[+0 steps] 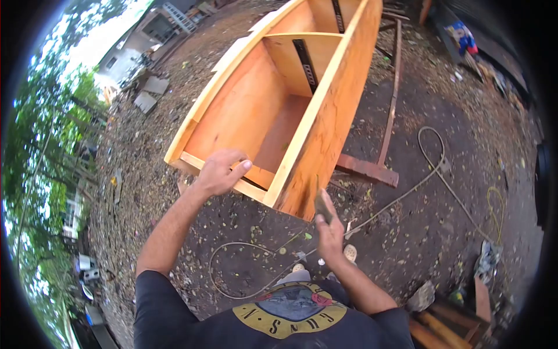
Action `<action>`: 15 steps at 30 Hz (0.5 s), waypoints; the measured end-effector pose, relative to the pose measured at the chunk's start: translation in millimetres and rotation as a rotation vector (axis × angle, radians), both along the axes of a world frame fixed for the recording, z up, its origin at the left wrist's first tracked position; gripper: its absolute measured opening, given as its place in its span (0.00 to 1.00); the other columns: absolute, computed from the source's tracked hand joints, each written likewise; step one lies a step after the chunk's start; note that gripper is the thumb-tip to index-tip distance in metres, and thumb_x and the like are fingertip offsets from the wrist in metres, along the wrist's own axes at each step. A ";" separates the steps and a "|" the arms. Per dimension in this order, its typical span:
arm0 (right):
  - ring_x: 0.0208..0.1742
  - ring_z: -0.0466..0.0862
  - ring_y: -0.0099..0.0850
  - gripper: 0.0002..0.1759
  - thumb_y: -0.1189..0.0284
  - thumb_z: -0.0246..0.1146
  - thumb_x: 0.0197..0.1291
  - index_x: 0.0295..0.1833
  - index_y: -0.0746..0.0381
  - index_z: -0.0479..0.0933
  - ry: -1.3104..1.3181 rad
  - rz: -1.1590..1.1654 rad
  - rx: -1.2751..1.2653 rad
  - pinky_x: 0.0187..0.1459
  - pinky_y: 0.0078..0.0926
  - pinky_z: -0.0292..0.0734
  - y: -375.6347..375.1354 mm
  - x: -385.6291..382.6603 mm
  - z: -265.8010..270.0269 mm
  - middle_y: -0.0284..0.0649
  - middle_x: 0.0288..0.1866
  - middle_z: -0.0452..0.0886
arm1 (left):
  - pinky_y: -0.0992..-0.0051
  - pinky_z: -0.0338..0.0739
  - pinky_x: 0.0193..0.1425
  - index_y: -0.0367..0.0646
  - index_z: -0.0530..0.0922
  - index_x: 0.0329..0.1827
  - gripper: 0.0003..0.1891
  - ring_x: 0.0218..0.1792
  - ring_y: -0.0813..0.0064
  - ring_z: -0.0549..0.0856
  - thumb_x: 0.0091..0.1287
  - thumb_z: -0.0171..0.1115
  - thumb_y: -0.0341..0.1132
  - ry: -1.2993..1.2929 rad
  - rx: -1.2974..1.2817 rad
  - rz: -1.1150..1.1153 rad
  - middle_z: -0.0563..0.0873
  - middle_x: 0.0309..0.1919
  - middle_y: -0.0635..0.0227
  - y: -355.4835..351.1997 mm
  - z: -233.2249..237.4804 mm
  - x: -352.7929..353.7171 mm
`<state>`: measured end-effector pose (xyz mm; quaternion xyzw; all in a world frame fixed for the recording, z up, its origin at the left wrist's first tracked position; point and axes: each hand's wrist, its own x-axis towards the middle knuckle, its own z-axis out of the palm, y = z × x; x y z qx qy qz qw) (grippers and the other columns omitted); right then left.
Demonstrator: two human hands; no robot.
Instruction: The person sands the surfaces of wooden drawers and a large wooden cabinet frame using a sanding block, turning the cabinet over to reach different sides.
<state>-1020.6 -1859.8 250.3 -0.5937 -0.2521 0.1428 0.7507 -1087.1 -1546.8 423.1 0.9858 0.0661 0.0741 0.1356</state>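
A wooden cabinet frame [340, 110] in orange-brown wood lies with its open compartments facing up, black drawer slides [305, 65] fixed to its inner dividers. My left hand [221, 171] rests on the near end rail, its fingers curled over the edge and the thumb lying along the top. Beside the near right corner, my right hand [330, 230] holds a small flat brownish block [322, 207] against or close to the outer face of the side panel. Whether the block touches the panel is hard to tell.
Reddish-brown support beams [367, 170] stick out beneath the cabinet on the right. A cord [401, 200] loops over the leaf-strewn dirt near my feet. Wooden pieces [444, 331] lie at the lower right, and a small building [125, 58] stands at the upper left.
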 end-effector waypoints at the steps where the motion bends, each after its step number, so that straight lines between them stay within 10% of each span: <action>1: 0.92 0.61 0.47 0.35 0.74 0.57 0.77 0.87 0.68 0.63 -0.098 -0.005 -0.006 0.89 0.38 0.53 10.5 -11.2 12.7 0.55 0.90 0.64 | 0.57 0.83 0.61 0.38 0.88 0.53 0.22 0.52 0.52 0.91 0.81 0.62 0.51 -0.021 -0.006 -0.011 0.93 0.48 0.54 -0.4 -1.7 0.3; 15: 0.92 0.57 0.59 0.37 0.74 0.60 0.77 0.88 0.68 0.62 -0.390 -0.350 0.160 0.90 0.55 0.47 90.3 -88.9 4.2 0.63 0.90 0.60 | 0.63 0.84 0.53 0.38 0.89 0.54 0.25 0.42 0.62 0.93 0.84 0.55 0.53 0.111 0.039 0.017 0.94 0.39 0.57 -0.8 -3.0 9.5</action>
